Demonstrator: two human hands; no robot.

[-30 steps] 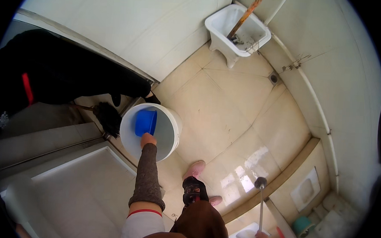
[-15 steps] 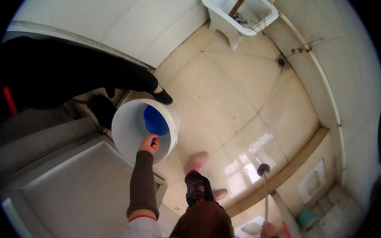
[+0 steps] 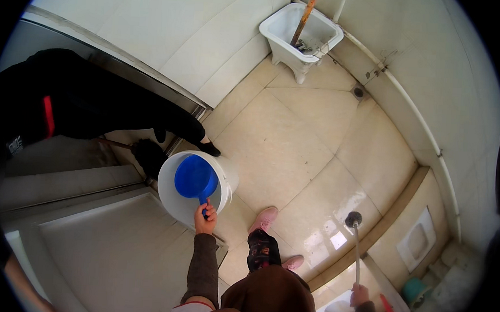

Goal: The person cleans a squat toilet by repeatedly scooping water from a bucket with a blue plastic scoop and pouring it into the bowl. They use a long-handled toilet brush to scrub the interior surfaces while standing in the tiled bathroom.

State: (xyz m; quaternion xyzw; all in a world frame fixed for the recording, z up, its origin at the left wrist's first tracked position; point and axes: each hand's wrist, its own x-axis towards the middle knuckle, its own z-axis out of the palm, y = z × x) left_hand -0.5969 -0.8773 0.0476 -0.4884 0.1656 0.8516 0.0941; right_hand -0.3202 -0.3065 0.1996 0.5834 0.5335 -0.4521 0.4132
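Observation:
My left hand (image 3: 205, 218) is closed round the handle of a blue plastic dipper (image 3: 195, 177). Its round bowl faces up at the mouth of a tall white bucket (image 3: 168, 200), and I cannot make out whether there is water in it. On the right, my right hand (image 3: 360, 295) grips the long pale shaft of a toilet brush (image 3: 353, 219). The dark round brush head is over the wet, shiny tiles beside a raised step.
Beyond the bucket stands a person in black (image 3: 123, 98), one shoe close to it, with a dark mop head (image 3: 148, 157) nearby. A white mop sink (image 3: 287, 48) is at the far wall. Squat toilets (image 3: 417, 239) lie behind the step (image 3: 394, 211); a floor drain (image 3: 358, 93) is far right.
The dipper has come up from deeper inside the bucket, its bowl now turned upward. My right hand still holds the brush. The whole view has shifted a little.

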